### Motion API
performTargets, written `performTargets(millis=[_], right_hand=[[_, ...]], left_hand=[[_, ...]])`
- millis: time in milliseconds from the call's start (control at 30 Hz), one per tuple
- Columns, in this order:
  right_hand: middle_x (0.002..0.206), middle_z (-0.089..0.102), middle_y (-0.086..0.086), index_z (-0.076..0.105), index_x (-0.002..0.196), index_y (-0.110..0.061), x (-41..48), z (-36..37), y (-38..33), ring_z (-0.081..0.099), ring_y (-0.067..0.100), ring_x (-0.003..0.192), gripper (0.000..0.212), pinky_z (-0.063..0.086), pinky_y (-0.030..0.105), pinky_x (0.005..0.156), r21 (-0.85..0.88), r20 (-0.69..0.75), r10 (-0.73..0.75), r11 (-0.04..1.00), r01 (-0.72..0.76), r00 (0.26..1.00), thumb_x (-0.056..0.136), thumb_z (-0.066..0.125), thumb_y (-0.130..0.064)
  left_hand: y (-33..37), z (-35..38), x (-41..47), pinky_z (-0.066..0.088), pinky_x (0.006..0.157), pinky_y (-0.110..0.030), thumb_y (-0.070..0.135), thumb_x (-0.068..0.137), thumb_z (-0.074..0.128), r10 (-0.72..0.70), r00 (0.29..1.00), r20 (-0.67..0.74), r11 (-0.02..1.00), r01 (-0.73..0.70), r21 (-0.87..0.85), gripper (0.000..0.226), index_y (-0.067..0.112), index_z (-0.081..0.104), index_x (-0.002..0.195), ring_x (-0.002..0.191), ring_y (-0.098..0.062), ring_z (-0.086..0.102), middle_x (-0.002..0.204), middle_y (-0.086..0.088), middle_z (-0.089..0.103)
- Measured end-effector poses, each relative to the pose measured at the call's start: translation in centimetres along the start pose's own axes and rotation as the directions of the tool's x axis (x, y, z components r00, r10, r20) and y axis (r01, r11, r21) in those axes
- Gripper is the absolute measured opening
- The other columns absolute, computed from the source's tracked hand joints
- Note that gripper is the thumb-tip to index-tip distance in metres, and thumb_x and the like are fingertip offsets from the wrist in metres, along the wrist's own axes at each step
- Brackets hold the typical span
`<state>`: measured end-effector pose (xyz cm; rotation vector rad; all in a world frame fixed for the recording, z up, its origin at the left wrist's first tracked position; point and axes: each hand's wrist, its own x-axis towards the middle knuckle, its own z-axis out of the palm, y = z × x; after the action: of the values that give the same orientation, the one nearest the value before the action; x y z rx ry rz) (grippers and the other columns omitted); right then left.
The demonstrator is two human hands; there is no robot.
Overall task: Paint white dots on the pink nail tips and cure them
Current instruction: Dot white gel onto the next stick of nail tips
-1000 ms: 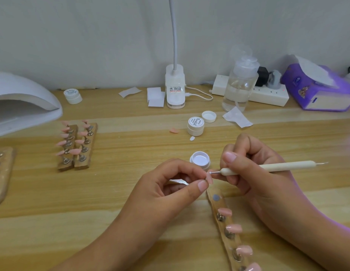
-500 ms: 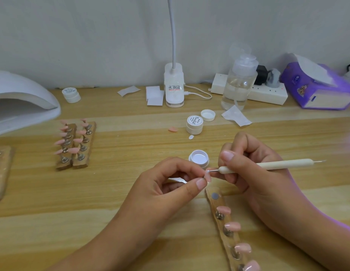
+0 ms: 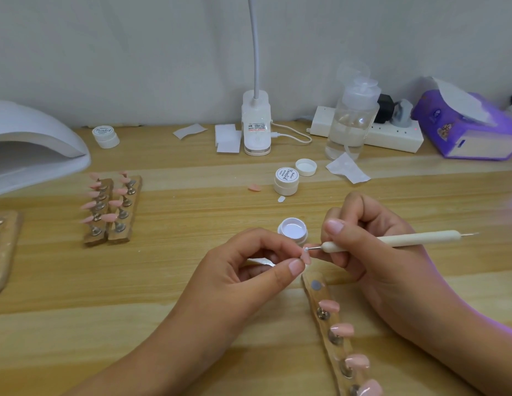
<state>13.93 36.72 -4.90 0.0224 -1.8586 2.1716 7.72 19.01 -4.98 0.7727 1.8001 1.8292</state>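
**On the desk (image 3: 163,267), mid-dot**

Lamp (image 3: 34,144) far left, racks (image 3: 112,212) beside it. Left hand (image 3: 243,270) pinches a pink tip (image 3: 306,256) in thumb and forefinger, just in front of the open pot (image 3: 292,230). Right hand (image 3: 375,264) grips the tool (image 3: 420,238), ball end touching the tip.

pink nail tip (image 3: 306,257): upright, off table | dotting tool (image 3: 392,240): ball touching its top | white paint pot (image 3: 292,231): open

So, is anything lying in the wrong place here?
Yes. One pink tip lies loose on the table beside the shut jar, off the holders, with a small white scrap nearby.
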Motion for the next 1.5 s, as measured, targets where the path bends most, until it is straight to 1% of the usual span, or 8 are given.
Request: performTargets(millis=[167, 400, 667, 867, 1033, 1133, 1300, 1500], right_hand=[[0.062, 0.055, -0.006, 0.054, 0.062, -0.022, 0.1, 0.3, -0.3, 0.061, 0.006, 0.060, 0.027, 0.055, 0.025, 0.072, 0.128, 0.018, -0.015, 0.992, 0.012, 1.000, 0.076, 0.076, -0.030], [0.053, 0.040, -0.004, 0.058, 0.072, -0.027, 0.5, 0.0, -0.7, 0.053, 0.001, 0.048, 0.032, 0.055, 0.036, 0.082, 0.062, -0.033, -0.076, 0.995, 0.078, 0.997, 0.072, 0.077, -0.052], [0.087, 0.068, -0.014, 0.073, 0.096, -0.028, 2.1, -1.2, -1.2, 0.058, 0.003, 0.078, 0.014, 0.047, 0.015, 0.077, -0.298, -0.036, -0.289, 0.917, 0.265, 0.957, 0.087, 0.064, -0.035], [0.082, 0.065, -0.007, 0.067, 0.088, -0.024, 1.8, -1.0, 0.1, 0.055, 0.014, 0.073, 0.016, 0.043, 0.015, 0.072, -0.580, 0.030, -0.266, 0.780, 0.234, 0.964, 0.090, 0.057, -0.036], [0.084, 0.064, -0.003, 0.066, 0.091, -0.023, 2.1, -0.7, 0.2, 0.056, 0.017, 0.076, 0.013, 0.045, 0.023, 0.072, -0.620, 0.089, -0.232, 0.748, 0.236, 0.969, 0.091, 0.062, -0.035], [0.086, 0.065, -0.005, 0.066, 0.091, -0.025, 2.2, -0.7, 0.2, 0.057, 0.018, 0.077, 0.012, 0.046, 0.028, 0.073, -0.611, 0.078, -0.231, 0.758, 0.230, 0.970, 0.091, 0.055, -0.031], [0.084, 0.064, -0.002, 0.064, 0.090, -0.027, 2.0, -0.8, 0.2, 0.056, 0.020, 0.077, 0.010, 0.045, 0.025, 0.072, -0.616, 0.090, -0.241, 0.749, 0.245, 0.966, 0.091, 0.055, -0.031], [0.083, 0.062, -0.005, 0.062, 0.088, -0.026, 1.9, -0.9, 0.2, 0.054, 0.011, 0.074, 0.011, 0.041, 0.013, 0.070, -0.622, 0.119, -0.250, 0.735, 0.269, 0.961, 0.093, 0.056, -0.034]], left_hand=[[0.0, 0.0, 0.0, 0.046, 0.072, -0.023, 0.041, 0.070, 0.072, 0.002, 1.000, 0.002, 1.000, -0.002, -0.001, 0.021, 0.026, 0.073, 0.083, 0.077, -0.012, 0.058, 0.084, 0.004, 0.066], [0.0, 0.0, 0.0, 0.049, 0.073, -0.018, 0.038, 0.072, 0.071, 0.014, 1.000, 0.012, 1.000, -0.014, 0.008, 0.018, 0.025, 0.073, 0.084, 0.079, -0.008, 0.060, 0.088, 0.005, 0.068], [0.0, -0.3, 0.1, 0.044, 0.072, -0.011, 0.042, 0.071, 0.070, 0.010, 0.998, -0.062, 0.998, -0.014, -0.066, 0.020, 0.029, 0.072, 0.085, 0.075, -0.002, 0.056, 0.085, 0.012, 0.067], [-0.4, -0.8, 0.4, 0.047, 0.094, -0.041, 0.045, 0.067, 0.071, -0.092, 0.978, -0.187, 0.981, 0.057, -0.184, 0.023, 0.031, 0.071, 0.084, 0.076, -0.001, 0.062, 0.087, 0.016, 0.068], [0.1, -0.5, 0.8, 0.055, 0.072, -0.027, 0.030, 0.074, 0.077, -0.186, 0.968, -0.171, 0.964, 0.146, -0.222, 0.011, 0.030, 0.066, 0.074, 0.073, -0.010, 0.066, 0.092, 0.009, 0.072], [0.7, -0.1, 1.1, 0.052, 0.053, -0.020, 0.015, 0.091, 0.056, -0.250, 0.957, -0.150, 0.932, 0.195, -0.307, 0.013, 0.020, 0.060, 0.079, 0.069, -0.017, 0.069, 0.109, -0.003, 0.068], [1.0, -0.1, 1.1, 0.050, 0.050, -0.020, 0.014, 0.094, 0.051, -0.246, 0.963, -0.111, 0.941, 0.210, -0.265, 0.006, 0.016, 0.054, 0.088, 0.064, -0.014, 0.066, 0.107, -0.004, 0.071], [0.5, -0.3, 0.9, 0.048, 0.054, -0.022, 0.030, 0.087, 0.063, -0.184, 0.973, -0.142, 0.974, 0.162, -0.156, 0.011, 0.029, 0.062, 0.077, 0.062, -0.010, 0.061, 0.101, 0.011, 0.070]])
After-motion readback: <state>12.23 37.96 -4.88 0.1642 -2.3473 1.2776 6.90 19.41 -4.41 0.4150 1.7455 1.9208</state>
